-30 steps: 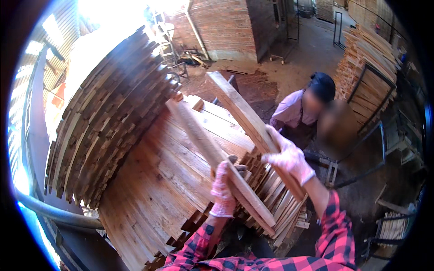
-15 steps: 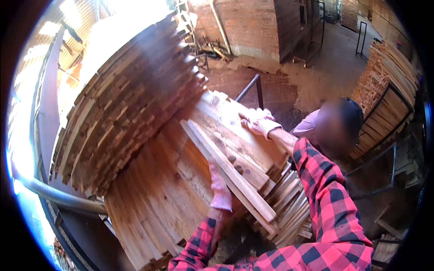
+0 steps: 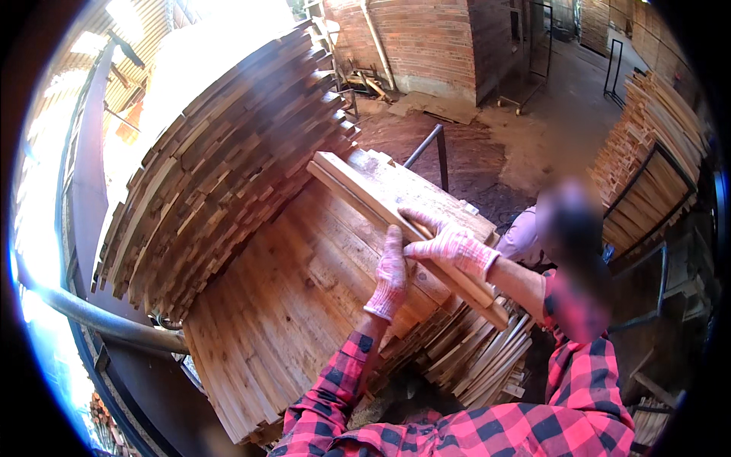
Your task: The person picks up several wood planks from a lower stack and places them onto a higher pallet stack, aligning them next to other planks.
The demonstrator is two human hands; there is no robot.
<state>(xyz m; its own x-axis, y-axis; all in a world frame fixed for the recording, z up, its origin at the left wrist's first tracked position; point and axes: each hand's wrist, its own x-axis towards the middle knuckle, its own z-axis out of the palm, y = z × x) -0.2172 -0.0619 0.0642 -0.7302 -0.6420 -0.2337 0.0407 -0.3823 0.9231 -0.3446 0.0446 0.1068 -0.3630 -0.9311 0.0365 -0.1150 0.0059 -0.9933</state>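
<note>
A pair of narrow wooden boards (image 3: 352, 186) lies slanted in front of me, one against the other, raised over a stack of flat-laid planks (image 3: 263, 305). My left hand (image 3: 390, 274), in a pinkish-white knit glove, grips their near side, with part of its fingers hidden beneath. My right hand (image 3: 454, 247), gloved alike, is closed over them from the far side, thumb pointing toward the left hand. Beyond the boards, more light planks (image 3: 434, 199) rest on the stack's far right part.
A tall stack of boards (image 3: 221, 175) rises at the left, beside a metal pipe (image 3: 114, 324). Loose wood strips (image 3: 487, 354) lie lower right. Past the stack stands a metal post (image 3: 442, 156). A person (image 3: 521, 232) is close on the right, before another framed stack (image 3: 651, 183).
The paired boards have been lifted and shifted up and right. My right hand has come off the far planks onto them; my left hand has moved up alongside. The person has moved slightly.
</note>
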